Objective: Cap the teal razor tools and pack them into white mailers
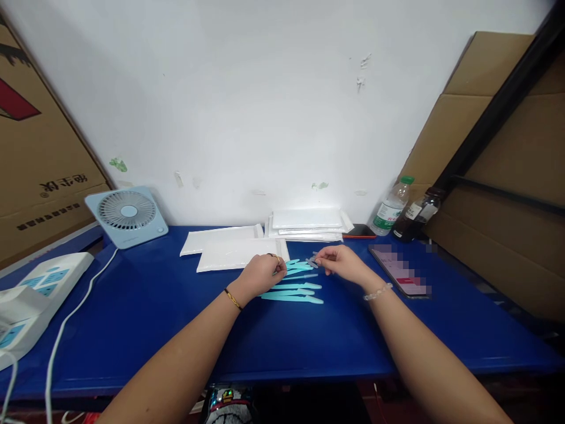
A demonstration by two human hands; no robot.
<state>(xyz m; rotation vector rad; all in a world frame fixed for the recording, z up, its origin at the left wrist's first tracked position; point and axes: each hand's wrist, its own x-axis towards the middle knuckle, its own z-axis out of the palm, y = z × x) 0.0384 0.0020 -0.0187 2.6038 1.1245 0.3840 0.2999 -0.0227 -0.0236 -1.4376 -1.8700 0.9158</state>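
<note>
Several teal eyebrow razors lie on the blue table, their handles pointing left and their angled heads to the right. My left hand is closed, its fingertips on the left ends of a bunch of teal razors. Whether those are lifted off the table cannot be told. Opposite it, my right hand pinches small grey translucent pieces at the right end of that bunch. A thin bluish strip rests between the bunch and the nearer razors.
White padded envelopes lie behind my left hand, with a stack of them by the wall. To the right are a phone, a water bottle and a dark bottle. A fan and a power strip stand left.
</note>
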